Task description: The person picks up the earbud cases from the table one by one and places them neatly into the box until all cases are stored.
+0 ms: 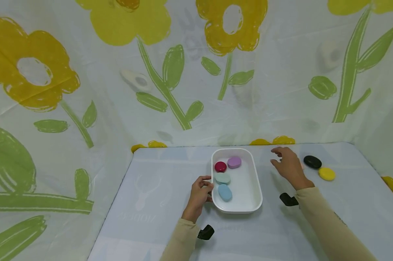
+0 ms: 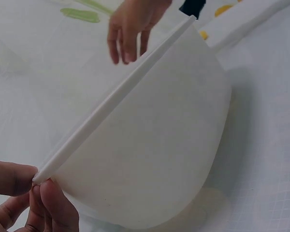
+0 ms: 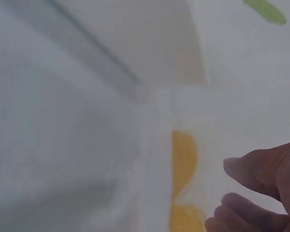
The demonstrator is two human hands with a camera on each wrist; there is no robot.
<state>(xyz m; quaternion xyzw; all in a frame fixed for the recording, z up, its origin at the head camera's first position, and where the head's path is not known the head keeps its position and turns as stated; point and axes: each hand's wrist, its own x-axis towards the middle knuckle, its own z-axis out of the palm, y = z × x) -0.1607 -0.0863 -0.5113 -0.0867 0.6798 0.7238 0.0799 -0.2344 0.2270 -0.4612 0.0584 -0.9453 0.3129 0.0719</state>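
Note:
My left hand (image 1: 199, 195) pinches the left rim of a white tray (image 1: 256, 188) between thumb and fingers; the left wrist view shows this grip on the rim (image 2: 111, 99). Along the tray's left side lie smooth oval pieces: a crimson one (image 1: 220, 166), a purple one (image 1: 234, 162), a pale green one (image 1: 222, 178) and a light blue one (image 1: 225, 193). To the right of the tray, my right hand (image 1: 289, 167) hovers above the table, fingers loosely bent and holding nothing. In the right wrist view its thumb (image 3: 256, 169) and fingertips are apart.
Right of my right hand, a black oval piece (image 1: 312, 162) and a yellow one (image 1: 327, 174) lie on the table (image 1: 144, 217). A pinkish piece (image 1: 302, 165) is mostly hidden behind that hand. Flower-printed curtains (image 1: 274, 90) hang along the table's back and sides.

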